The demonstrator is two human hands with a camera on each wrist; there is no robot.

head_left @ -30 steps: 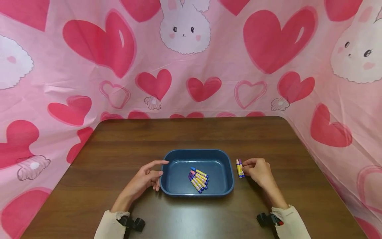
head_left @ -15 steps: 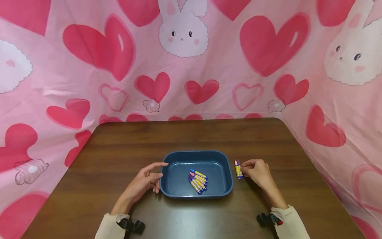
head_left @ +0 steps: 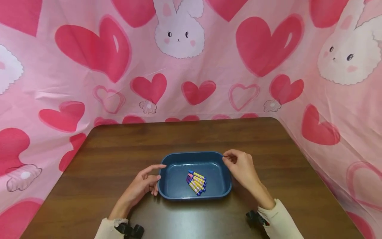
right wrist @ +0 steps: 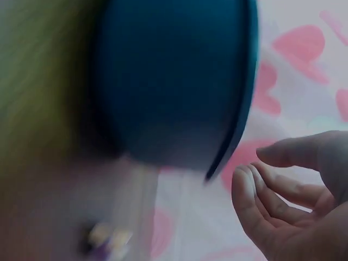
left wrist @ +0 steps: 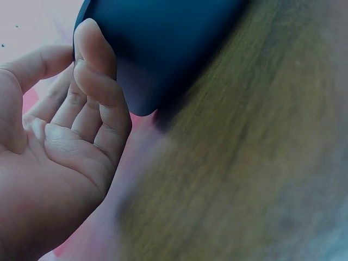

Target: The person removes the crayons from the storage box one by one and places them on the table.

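Note:
A dark blue rectangular tray [head_left: 195,198] stands on the table, with several crayons [head_left: 197,182] in yellow wrappers fanned out inside it. My left hand [head_left: 143,182] holds the tray's left side: index finger and thumb at the rim, other fingers against the outer wall in the left wrist view. At the far right corner, my right hand [head_left: 243,167] is close to the rim. The right wrist view shows its fingers loosely bent, a gap to the thumb and nothing between them. Two more crayons [right wrist: 111,242] appear blurred low in that view; in the head view the right hand hides them.
The brown wooden table [head_left: 179,136] extends around the tray. A pink cloth [head_left: 203,69] with hearts and rabbits hangs behind it and along both sides. Each wrist wears a black strap with a small camera [head_left: 138,231].
My right hand has left the two crayons beside the tray and moved left to the tray's far right corner. The left hand keeps its place. The head view has shifted slightly.

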